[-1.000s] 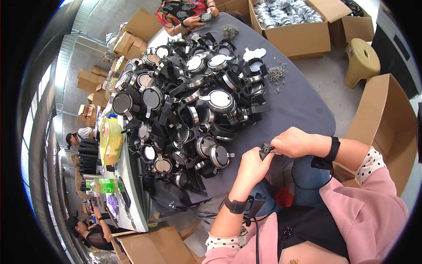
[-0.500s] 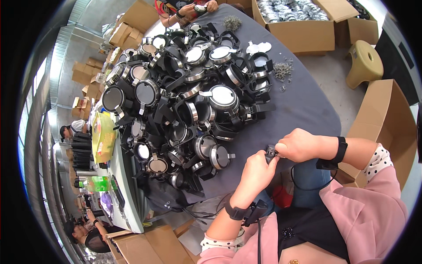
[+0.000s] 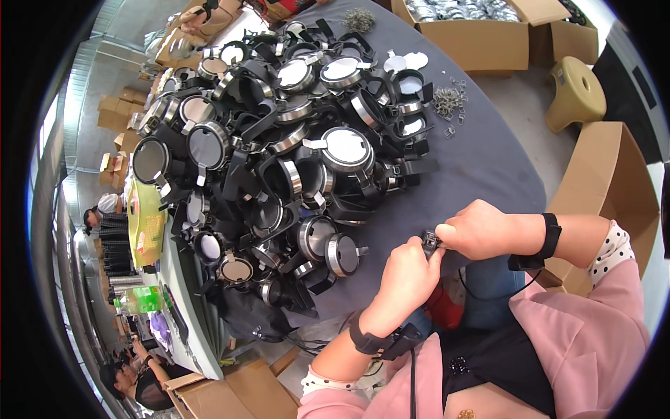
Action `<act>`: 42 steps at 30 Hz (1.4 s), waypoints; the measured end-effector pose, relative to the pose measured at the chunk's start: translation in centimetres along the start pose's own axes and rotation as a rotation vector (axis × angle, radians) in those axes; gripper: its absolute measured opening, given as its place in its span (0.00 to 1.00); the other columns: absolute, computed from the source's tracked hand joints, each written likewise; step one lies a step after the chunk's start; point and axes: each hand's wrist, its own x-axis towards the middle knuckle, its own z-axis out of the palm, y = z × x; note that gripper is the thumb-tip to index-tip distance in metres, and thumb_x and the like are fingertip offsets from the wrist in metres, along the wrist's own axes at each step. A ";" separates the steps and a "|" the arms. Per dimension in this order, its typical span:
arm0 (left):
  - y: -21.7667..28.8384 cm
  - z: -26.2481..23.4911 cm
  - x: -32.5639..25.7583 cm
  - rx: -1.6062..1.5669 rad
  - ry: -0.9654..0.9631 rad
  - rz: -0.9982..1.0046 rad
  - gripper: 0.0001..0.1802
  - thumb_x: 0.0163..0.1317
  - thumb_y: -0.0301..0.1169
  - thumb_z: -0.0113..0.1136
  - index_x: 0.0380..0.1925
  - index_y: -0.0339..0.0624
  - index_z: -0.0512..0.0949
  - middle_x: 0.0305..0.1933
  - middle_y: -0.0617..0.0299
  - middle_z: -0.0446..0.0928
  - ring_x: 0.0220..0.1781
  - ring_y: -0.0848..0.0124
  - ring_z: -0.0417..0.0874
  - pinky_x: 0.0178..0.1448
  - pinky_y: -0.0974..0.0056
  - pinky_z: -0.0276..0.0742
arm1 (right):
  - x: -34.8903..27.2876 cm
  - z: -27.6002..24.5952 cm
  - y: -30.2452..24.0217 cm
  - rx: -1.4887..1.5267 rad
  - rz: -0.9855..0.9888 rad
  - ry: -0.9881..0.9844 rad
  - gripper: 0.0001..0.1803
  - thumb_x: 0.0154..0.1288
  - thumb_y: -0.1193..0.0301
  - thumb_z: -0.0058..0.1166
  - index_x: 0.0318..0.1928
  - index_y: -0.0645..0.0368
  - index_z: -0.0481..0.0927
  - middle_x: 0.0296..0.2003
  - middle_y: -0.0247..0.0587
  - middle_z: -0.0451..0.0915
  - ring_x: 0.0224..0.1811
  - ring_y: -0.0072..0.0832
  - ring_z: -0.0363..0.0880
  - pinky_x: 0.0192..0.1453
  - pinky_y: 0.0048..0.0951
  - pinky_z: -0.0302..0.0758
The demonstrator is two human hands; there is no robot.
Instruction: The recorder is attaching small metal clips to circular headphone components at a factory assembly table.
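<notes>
My left hand point(image 3: 408, 279) and my right hand point(image 3: 478, 230) meet at the near edge of the grey-covered table point(image 3: 481, 167). Between them is a small dark piece with a shiny metal clip point(image 3: 430, 241). The fingers of my left hand wrap it from below, and the thumb of my right hand presses at its right side. Most of the piece is hidden by my fingers. To the left rises a big pile of round steel-rimmed lids point(image 3: 347, 148) with black strap-like handles; the closest one point(image 3: 343, 254) lies a little left of my hands.
Small metal clips point(image 3: 448, 101) lie loose on the table, with another heap point(image 3: 359, 20) farther off. White discs point(image 3: 395, 63) sit beside the pile. Cardboard boxes point(image 3: 474, 50) stand behind, an open carton point(image 3: 593, 174) and a beige stool point(image 3: 576, 94) at right. A co-worker's hand point(image 3: 195, 17) shows at the far left.
The view has shifted slightly, so the pile sits farther left. My hands keep their grip on the small piece. The co-worker's hand across the table has moved left, away from the lid it held.
</notes>
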 end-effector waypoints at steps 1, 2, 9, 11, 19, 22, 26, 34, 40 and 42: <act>-0.1 0.0 0.1 0.009 0.009 0.011 0.17 0.60 0.35 0.62 0.28 0.26 0.75 0.23 0.41 0.78 0.29 0.47 0.82 0.33 0.54 0.77 | 0.0 0.0 -0.1 0.002 0.009 -0.003 0.11 0.59 0.68 0.53 0.29 0.58 0.66 0.18 0.41 0.75 0.21 0.43 0.77 0.21 0.40 0.71; -0.1 0.1 0.1 0.011 0.003 0.012 0.17 0.60 0.35 0.62 0.28 0.26 0.75 0.23 0.41 0.78 0.29 0.47 0.82 0.33 0.54 0.77 | 0.0 0.0 -0.1 0.020 0.023 -0.001 0.11 0.59 0.68 0.54 0.29 0.58 0.66 0.18 0.41 0.75 0.20 0.43 0.77 0.21 0.40 0.71; -0.6 1.1 -0.4 0.003 0.124 0.116 0.16 0.58 0.34 0.63 0.26 0.26 0.75 0.23 0.39 0.77 0.28 0.45 0.82 0.33 0.52 0.77 | 0.4 -1.2 -0.8 -0.027 0.134 -0.141 0.10 0.61 0.66 0.53 0.32 0.58 0.68 0.20 0.43 0.78 0.23 0.44 0.80 0.23 0.42 0.72; -0.9 0.8 -0.5 0.013 0.147 0.135 0.18 0.59 0.35 0.62 0.25 0.27 0.74 0.24 0.38 0.77 0.29 0.43 0.81 0.34 0.50 0.77 | 0.8 -1.1 -1.2 -0.027 0.122 -0.112 0.10 0.62 0.65 0.52 0.33 0.58 0.69 0.20 0.43 0.78 0.24 0.44 0.80 0.24 0.43 0.72; 1.9 -4.0 -1.2 0.084 0.267 0.153 0.20 0.60 0.41 0.62 0.32 0.28 0.77 0.30 0.38 0.79 0.36 0.45 0.83 0.40 0.52 0.77 | -2.7 -0.8 -0.4 -0.001 0.224 0.224 0.13 0.66 0.61 0.50 0.34 0.59 0.69 0.27 0.46 0.78 0.33 0.47 0.79 0.36 0.46 0.74; 5.5 -10.1 -0.7 0.178 0.537 0.208 0.22 0.61 0.42 0.61 0.33 0.28 0.77 0.29 0.40 0.79 0.33 0.49 0.83 0.39 0.55 0.76 | -5.4 -0.1 2.7 -0.139 0.305 0.521 0.11 0.61 0.65 0.55 0.31 0.59 0.72 0.32 0.44 0.74 0.39 0.44 0.75 0.41 0.43 0.73; 8.3 -17.5 4.2 0.172 0.852 0.157 0.23 0.63 0.43 0.58 0.36 0.26 0.76 0.34 0.40 0.79 0.38 0.48 0.81 0.44 0.54 0.74 | -8.4 2.0 5.7 -0.295 0.340 0.601 0.10 0.58 0.66 0.57 0.29 0.59 0.73 0.32 0.41 0.72 0.39 0.40 0.72 0.43 0.38 0.72; -0.4 -28.0 13.3 0.769 1.384 0.267 0.36 0.64 0.30 0.54 0.66 0.24 0.50 0.62 0.24 0.58 0.64 0.38 0.64 0.68 0.50 0.63 | -7.5 1.1 4.6 -0.264 0.263 0.619 0.10 0.56 0.65 0.58 0.27 0.58 0.75 0.31 0.38 0.73 0.40 0.35 0.72 0.43 0.35 0.71; 3.0 -24.5 15.9 1.126 0.783 -0.345 0.33 0.61 0.56 0.50 0.61 0.48 0.70 0.56 0.47 0.76 0.59 0.50 0.74 0.56 0.45 0.71 | -9.1 2.1 6.2 -0.244 0.310 0.622 0.10 0.58 0.64 0.57 0.25 0.56 0.76 0.30 0.36 0.73 0.39 0.32 0.72 0.42 0.32 0.71; 1.9 -28.1 15.5 0.937 0.646 -0.472 0.38 0.61 0.60 0.47 0.64 0.48 0.65 0.60 0.45 0.74 0.63 0.47 0.73 0.64 0.43 0.61 | -8.3 2.0 5.8 -0.231 0.284 0.640 0.11 0.58 0.63 0.57 0.25 0.56 0.75 0.30 0.35 0.73 0.39 0.32 0.72 0.41 0.33 0.71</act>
